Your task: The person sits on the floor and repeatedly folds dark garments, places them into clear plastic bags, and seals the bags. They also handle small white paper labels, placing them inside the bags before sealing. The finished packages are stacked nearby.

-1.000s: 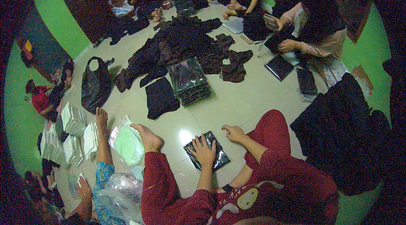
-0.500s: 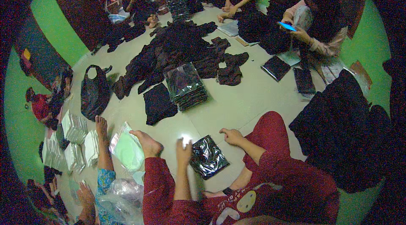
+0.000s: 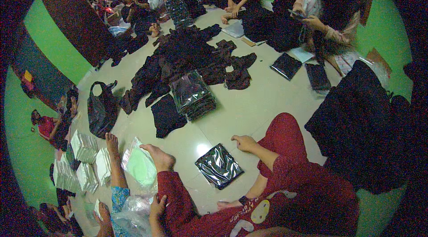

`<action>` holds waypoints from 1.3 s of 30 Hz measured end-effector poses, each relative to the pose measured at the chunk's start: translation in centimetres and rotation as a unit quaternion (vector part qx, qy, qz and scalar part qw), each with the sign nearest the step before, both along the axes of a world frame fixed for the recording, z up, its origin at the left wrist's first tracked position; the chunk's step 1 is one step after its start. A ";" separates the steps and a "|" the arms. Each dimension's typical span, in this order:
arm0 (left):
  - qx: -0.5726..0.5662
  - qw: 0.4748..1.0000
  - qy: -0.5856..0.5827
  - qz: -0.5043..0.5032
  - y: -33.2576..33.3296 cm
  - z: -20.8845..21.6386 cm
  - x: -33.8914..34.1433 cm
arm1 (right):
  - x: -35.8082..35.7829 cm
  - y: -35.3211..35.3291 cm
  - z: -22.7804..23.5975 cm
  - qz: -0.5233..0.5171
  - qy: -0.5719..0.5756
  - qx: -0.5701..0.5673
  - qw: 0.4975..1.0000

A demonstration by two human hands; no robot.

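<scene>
A flat square packet of dark folded cloth in shiny clear plastic [image 3: 219,166] lies on the floor between my legs, touched by neither hand. Just beyond its upper right corner is my right hand [image 3: 243,143], index finger stretched out, the other fingers loosely bent, nothing in it. My left hand [image 3: 157,208] is down beside my left thigh, next to a heap of crumpled clear plastic bags [image 3: 133,210]. Its thumb and a finger stand apart; no held thing shows. A pale green sheet in clear plastic [image 3: 141,165] lies beside my left foot.
Stacked clear-wrapped dark packets [image 3: 194,96] stand ahead, beside a folded black cloth [image 3: 168,116] and a dark clothing pile [image 3: 183,56]. White stacks [image 3: 84,145] and another person's leg [image 3: 117,170] are left. A large black cloth heap [image 3: 356,134] rises right. Other people sit around.
My left hand has left the packet's left side and moved down and left to the plastic bags. My right hand stays in place. The far-right person's phone screen no longer looks lit.
</scene>
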State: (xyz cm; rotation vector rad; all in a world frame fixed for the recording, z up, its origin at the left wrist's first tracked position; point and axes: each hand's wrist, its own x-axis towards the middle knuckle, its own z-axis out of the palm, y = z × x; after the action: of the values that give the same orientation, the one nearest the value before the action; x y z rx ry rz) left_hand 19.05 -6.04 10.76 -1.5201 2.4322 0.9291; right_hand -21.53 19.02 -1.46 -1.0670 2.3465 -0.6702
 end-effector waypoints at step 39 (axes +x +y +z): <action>-0.037 0.992 0.079 0.094 -2.9 -3.5 1.1 | 0.1 0.0 -0.6 -0.011 -0.001 -0.002 1.000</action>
State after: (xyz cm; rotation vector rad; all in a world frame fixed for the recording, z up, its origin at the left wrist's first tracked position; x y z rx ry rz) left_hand 20.12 -8.95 7.24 -1.7920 2.4897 1.0399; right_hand -21.47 19.06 -2.07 -1.0441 2.3582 -0.6847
